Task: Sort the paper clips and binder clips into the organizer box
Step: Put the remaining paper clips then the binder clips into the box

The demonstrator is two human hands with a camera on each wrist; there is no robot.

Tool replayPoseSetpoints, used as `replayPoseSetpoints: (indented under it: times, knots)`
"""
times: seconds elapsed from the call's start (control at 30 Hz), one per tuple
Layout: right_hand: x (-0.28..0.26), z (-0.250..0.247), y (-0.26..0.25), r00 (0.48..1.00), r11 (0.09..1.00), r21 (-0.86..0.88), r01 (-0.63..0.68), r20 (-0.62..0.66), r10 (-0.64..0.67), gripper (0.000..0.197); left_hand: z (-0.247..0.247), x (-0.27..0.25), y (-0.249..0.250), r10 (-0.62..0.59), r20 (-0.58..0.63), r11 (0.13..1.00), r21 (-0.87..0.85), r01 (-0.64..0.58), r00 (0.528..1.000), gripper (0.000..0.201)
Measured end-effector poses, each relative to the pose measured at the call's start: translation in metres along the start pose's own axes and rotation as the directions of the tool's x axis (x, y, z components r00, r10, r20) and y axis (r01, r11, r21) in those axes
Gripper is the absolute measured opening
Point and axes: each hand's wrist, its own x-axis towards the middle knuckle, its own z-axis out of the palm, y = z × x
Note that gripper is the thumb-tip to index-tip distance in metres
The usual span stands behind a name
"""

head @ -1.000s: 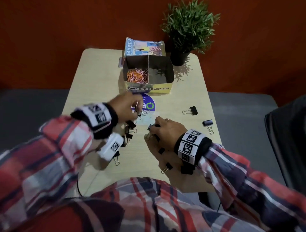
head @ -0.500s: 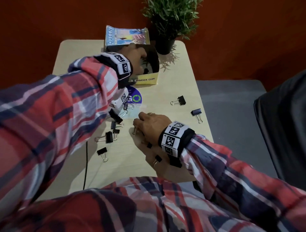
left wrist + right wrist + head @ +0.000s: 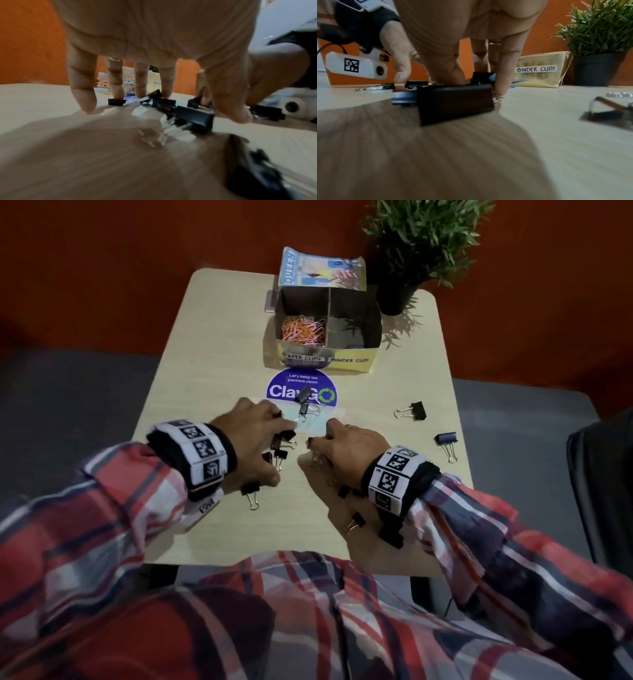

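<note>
The organizer box (image 3: pixel 349 361) stands at the table's far middle. Its left compartment holds pink and orange paper clips (image 3: pixel 301 330); a black binder clip (image 3: pixel 354 346) lies in the right one. My left hand (image 3: pixel 279 446) (image 3: pixel 202 106) hovers with fingers spread straight down over a cluster of black binder clips (image 3: pixel 282 445) (image 3: pixel 193 117) and holds nothing. Just to its right, my right hand (image 3: pixel 317 436) (image 3: pixel 477 82) pinches a small black binder clip (image 3: pixel 310 441) (image 3: pixel 482 77) between thumb and fingers on the table.
Loose binder clips lie at the right (image 3: pixel 412 410) (image 3: pixel 447 440), near the front (image 3: pixel 251 491) (image 3: pixel 356 520) and on the purple round sticker (image 3: pixel 284 392). A potted plant (image 3: pixel 421 241) and a booklet (image 3: pixel 322 270) stand behind the box. Bare table (image 3: pixel 222 337) lies far left.
My left hand has come back from the box's binder clip compartment to the cluster of clips on the table. The right hand has stayed in place.
</note>
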Motion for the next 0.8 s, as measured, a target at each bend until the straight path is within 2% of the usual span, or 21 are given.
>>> replayPoseSetpoints:
  times: [0.2, 0.4, 0.5, 0.6, 0.73, 0.8]
  knots:
    - [0.003, -0.01, -0.007, 0.999, 0.998, -0.06, 0.019, 0.045, -0.016, 0.041, 0.015, 0.009, 0.007, -0.045, -0.185, 0.987, -0.161, 0.014, 0.982, 0.045]
    - [0.01, -0.004, -0.001, 0.999, 0.999, -0.044, -0.005, 0.038, 0.007, 0.028, 0.015, 0.019, 0.006, -0.08, -0.21, 0.966, -0.257, 0.023, 0.974, 0.03]
    - [0.011, -0.002, 0.006, 0.99, 0.986, 0.16, -0.038, -0.128, 0.059, 0.021, 0.014, 0.019, 0.006, -0.061, -0.206, 0.964, -0.265, 0.005, 0.977, 0.029]
    - [0.015, -0.021, 0.018, 0.944, 0.949, 0.313, -0.035, -0.302, 0.134, 0.017, 0.015, 0.018, 0.006, -0.031, -0.206, 0.968, -0.251, -0.022, 0.978, 0.036]
    - [0.039, -0.081, 0.053, 0.856, 0.954, 0.301, -0.015, -0.489, 0.168, 0.017, 0.014, 0.02, 0.01, 0.022, -0.187, 0.98, -0.189, -0.058, 0.982, 0.033]
    - [0.058, -0.106, 0.071, 0.825, 0.959, 0.279, -0.051, -0.53, 0.198, 0.018, 0.013, 0.023, 0.011, 0.045, -0.178, 0.98, -0.182, -0.078, 0.983, 0.03]
